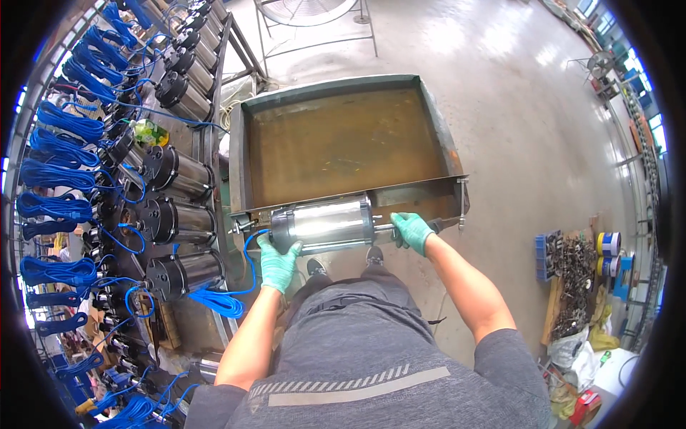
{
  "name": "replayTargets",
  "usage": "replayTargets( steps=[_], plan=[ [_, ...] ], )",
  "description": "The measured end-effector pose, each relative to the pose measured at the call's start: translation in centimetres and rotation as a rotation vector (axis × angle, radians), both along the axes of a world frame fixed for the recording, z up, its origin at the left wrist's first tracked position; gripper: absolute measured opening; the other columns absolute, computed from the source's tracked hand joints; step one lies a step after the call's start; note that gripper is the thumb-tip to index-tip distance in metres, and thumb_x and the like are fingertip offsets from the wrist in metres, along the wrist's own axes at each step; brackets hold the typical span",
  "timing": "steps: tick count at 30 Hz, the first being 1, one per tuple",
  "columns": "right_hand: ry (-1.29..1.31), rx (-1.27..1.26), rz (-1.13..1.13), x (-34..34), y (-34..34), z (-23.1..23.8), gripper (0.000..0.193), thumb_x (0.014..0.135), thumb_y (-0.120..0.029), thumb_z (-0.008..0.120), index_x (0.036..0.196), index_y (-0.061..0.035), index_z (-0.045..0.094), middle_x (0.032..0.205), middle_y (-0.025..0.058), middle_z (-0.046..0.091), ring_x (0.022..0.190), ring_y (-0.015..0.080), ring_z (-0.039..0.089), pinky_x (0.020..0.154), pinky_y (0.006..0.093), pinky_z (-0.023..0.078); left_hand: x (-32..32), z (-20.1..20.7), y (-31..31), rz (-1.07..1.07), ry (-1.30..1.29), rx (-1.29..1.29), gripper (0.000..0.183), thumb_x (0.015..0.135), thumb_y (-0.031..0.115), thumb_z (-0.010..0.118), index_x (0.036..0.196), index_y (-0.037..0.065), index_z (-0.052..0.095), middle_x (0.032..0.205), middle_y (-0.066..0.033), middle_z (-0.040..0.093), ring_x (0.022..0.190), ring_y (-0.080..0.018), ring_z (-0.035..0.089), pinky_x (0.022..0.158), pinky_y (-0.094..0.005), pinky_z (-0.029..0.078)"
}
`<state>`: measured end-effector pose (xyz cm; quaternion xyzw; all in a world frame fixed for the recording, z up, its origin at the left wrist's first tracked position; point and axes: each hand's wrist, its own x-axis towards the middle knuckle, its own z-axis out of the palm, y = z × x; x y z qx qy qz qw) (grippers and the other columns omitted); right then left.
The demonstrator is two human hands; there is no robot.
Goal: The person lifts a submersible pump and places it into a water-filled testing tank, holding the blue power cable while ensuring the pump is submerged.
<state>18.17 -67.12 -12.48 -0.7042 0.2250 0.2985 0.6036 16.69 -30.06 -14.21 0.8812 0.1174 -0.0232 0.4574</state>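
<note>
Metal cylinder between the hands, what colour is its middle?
Shiny silver; the metal cylinder shows best in the head view.

Before us a cylinder (323, 223) lies along the near edge of the tank (434, 120), our left hand (277, 264) at its left end, our right hand (412, 232) on the rod (384, 227) at its right; more cylinders (189, 223) line our left, cables (58, 206) beyond them, a fan (304, 8) behind the tank
</note>
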Motion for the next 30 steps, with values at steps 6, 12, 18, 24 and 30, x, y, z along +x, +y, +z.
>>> replayTargets(
  steps=[6,12,18,24,30],
  plan=[
    [0.091,0.048,-0.019,0.5,0.8,0.1,0.035,0.104,-0.039,0.048,0.102,-0.0062,0.061,0.067,0.0067,0.058,0.052,0.0179,0.053,0.051,0.0342,0.045,-0.2,0.6,0.2,0.027,-0.005,-0.032,0.078,0.081,0.015,0.084,0.138,-0.001,0.033,0.125,-0.0181,0.058,0.11,-0.0248,0.059,0.098,-0.0358,0.047],
    [-0.777,-0.85,0.676,-1.4,-0.6,2.0,0.05,0.085,-0.041,0.072,0.121,-0.0086,0.059,0.105,0.0143,0.063,0.089,0.0339,0.066,0.075,0.0458,0.055,-0.2,1.4,-0.1,0.016,0.033,-0.006,0.079,0.081,0.014,0.084,0.139,-0.001,0.032,0.126,-0.0182,0.057,0.111,-0.0263,0.058,0.1,-0.0363,0.046],
    [-0.693,-0.977,0.879,0.3,-0.1,0.2,0.037,0.084,-0.039,0.071,0.107,-0.0099,0.065,0.09,0.0147,0.068,0.079,0.0302,0.069,0.071,0.0431,0.057,-0.3,-0.2,0.6,0.001,0.009,-0.028,0.079,0.081,0.011,0.083,0.138,0.0,0.03,0.123,-0.0164,0.057,0.109,-0.0241,0.058,0.098,-0.0349,0.047],
    [-0.232,-0.439,0.948,5.3,-1.0,3.1,0.051,0.083,-0.055,0.069,0.082,-0.0033,0.073,0.076,0.0195,0.069,0.069,0.0305,0.065,0.069,0.0429,0.051,-0.4,1.7,-0.1,0.044,0.053,-0.063,0.086,0.077,0.021,0.087,0.139,-0.004,0.033,0.126,-0.0219,0.057,0.115,-0.0306,0.057,0.102,-0.0382,0.044],
    [0.112,-0.317,0.803,4.8,-0.9,4.3,0.054,0.088,-0.056,0.068,0.092,-0.0022,0.072,0.072,0.0083,0.067,0.066,0.017,0.061,0.062,0.0339,0.05,0.1,1.1,0.0,0.027,0.059,-0.086,0.089,0.077,0.018,0.087,0.142,-0.004,0.03,0.128,-0.0222,0.057,0.116,-0.0318,0.057,0.103,-0.0379,0.044]
  ],
)
